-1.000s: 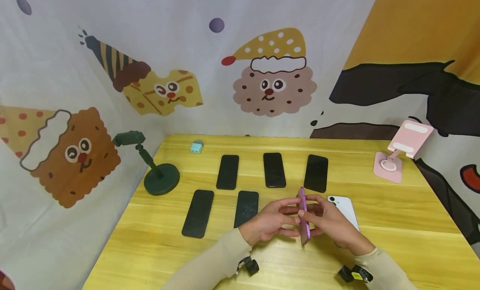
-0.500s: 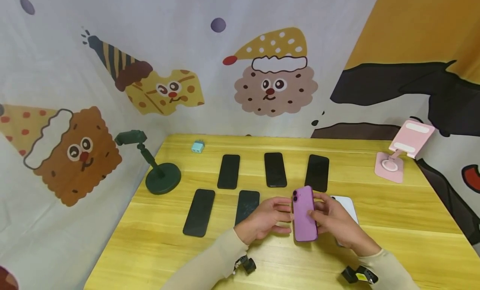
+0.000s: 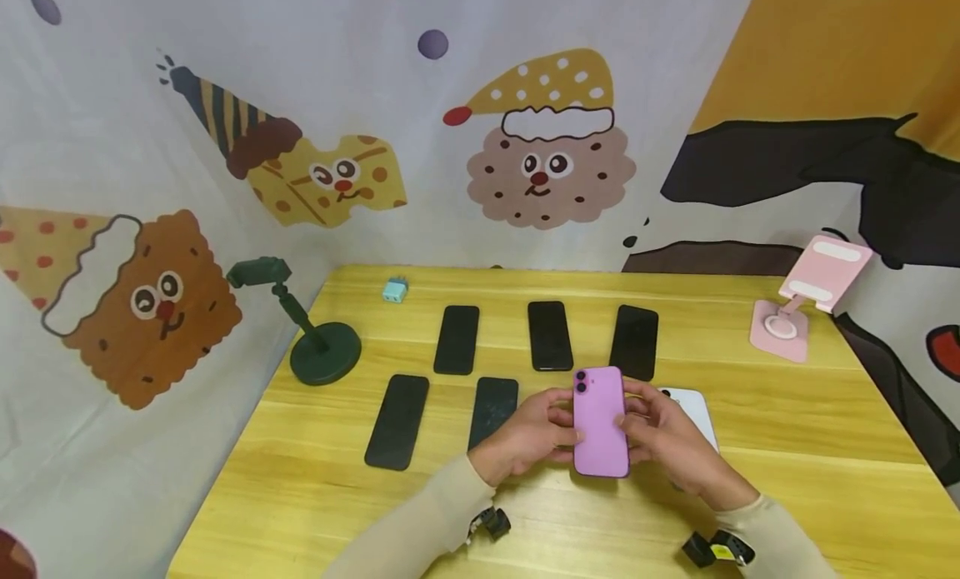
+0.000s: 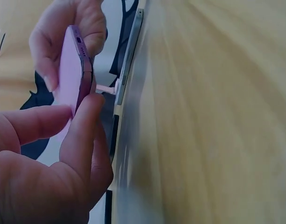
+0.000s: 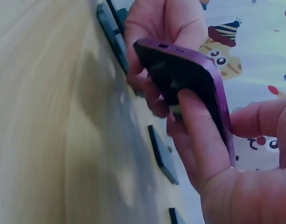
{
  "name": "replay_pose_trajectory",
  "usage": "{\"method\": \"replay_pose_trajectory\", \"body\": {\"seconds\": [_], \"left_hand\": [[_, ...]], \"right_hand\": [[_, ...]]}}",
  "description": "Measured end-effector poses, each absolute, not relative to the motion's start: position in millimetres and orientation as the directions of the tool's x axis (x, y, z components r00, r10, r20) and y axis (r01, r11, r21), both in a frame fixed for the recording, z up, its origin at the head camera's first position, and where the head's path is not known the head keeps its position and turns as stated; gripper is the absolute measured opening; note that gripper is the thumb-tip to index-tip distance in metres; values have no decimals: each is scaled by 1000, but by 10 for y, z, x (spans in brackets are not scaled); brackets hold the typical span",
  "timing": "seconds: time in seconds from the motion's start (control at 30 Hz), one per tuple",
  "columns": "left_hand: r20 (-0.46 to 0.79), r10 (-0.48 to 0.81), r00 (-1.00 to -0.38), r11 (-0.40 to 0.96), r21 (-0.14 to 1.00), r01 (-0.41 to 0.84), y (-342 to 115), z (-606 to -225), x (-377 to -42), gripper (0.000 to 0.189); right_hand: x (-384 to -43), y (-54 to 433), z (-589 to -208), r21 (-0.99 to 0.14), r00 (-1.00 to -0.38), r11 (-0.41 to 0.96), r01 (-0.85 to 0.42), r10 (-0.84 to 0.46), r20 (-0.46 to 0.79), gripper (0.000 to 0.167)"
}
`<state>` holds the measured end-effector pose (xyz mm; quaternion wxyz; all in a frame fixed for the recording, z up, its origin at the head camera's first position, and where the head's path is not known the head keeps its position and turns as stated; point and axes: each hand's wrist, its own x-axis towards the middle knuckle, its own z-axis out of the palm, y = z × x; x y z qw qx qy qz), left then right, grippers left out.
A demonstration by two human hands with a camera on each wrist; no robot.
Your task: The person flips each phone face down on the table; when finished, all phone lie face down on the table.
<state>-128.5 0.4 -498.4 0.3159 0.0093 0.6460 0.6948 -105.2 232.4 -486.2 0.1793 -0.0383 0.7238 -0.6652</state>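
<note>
Both hands hold a pink-purple smartphone (image 3: 598, 421) above the table, its back with two camera lenses turned up. My left hand (image 3: 527, 436) pinches its left edge, thumb on the back and fingers beneath. On the opposite edge my right hand (image 3: 671, 446) grips it the same way. The right wrist view shows the dark screen side of the smartphone (image 5: 180, 77) facing down, with right-hand fingers against it. A white smartphone (image 3: 697, 412) lies partly hidden behind my right hand. Left of my left hand lies a dark phone (image 3: 495, 408), partly covered by it.
More dark phones lie on the wooden table (image 3: 300, 496): one at left (image 3: 397, 421), and a back row with a left phone (image 3: 456, 339), middle phone (image 3: 550, 336) and right phone (image 3: 634, 341). A green stand (image 3: 325, 354), light-blue charger (image 3: 395, 290) and pink stand (image 3: 780, 331) stand around.
The smartphone has turned from edge-on to back-up and shifted slightly left. My left hand came off its edge during the turn and now pinches it again; my right hand kept its grip.
</note>
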Motion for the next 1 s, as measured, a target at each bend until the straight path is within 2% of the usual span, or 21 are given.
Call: {"method": "replay_pose_trajectory", "body": {"seconds": [0.3,0.6,0.8,1.0], "left_hand": [[-404,402,-822,119,913,-390,10,-4986,-1300,58],[-371,379,-848,295,917,-269,15,-4945,-1339,60],[-391,361,-846,307,907,-288,9,-4942,-1377,61],[-386,334,-860,314,906,-285,-5,-4962,-1402,49]], "right_hand": [[-1132,2402,-4989,-950,-924,200,238,-254,-285,63],[-1211,2406,-5064,-923,-921,311,226,-240,-307,61],[-1248,2375,-5082,-906,-926,358,225,-210,-313,59],[-1251,2355,-5081,-899,-932,385,208,-200,-301,59]]}}
